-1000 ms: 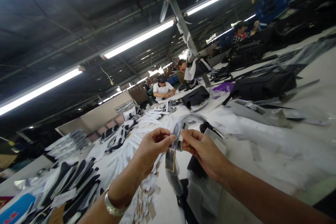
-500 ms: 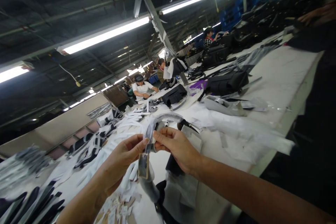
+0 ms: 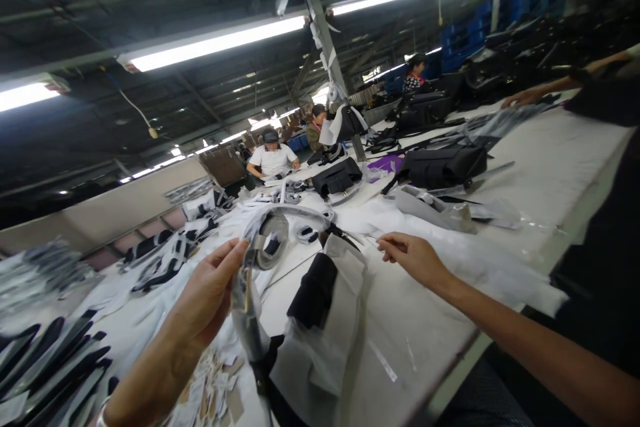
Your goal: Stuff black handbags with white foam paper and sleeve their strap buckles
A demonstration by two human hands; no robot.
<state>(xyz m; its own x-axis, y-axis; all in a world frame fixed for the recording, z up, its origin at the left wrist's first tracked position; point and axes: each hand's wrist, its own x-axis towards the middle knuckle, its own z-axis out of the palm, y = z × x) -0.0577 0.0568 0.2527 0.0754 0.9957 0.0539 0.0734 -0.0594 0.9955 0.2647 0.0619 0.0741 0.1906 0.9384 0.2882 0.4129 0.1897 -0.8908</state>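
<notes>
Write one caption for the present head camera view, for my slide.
Left hand holds a plastic-wrapped strap; right hand hovers above the cluttered white table.

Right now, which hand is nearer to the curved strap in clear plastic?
Left. The left hand pinches the curved strap between thumb and finger, while the right hand is off to its right, not touching it.
</notes>
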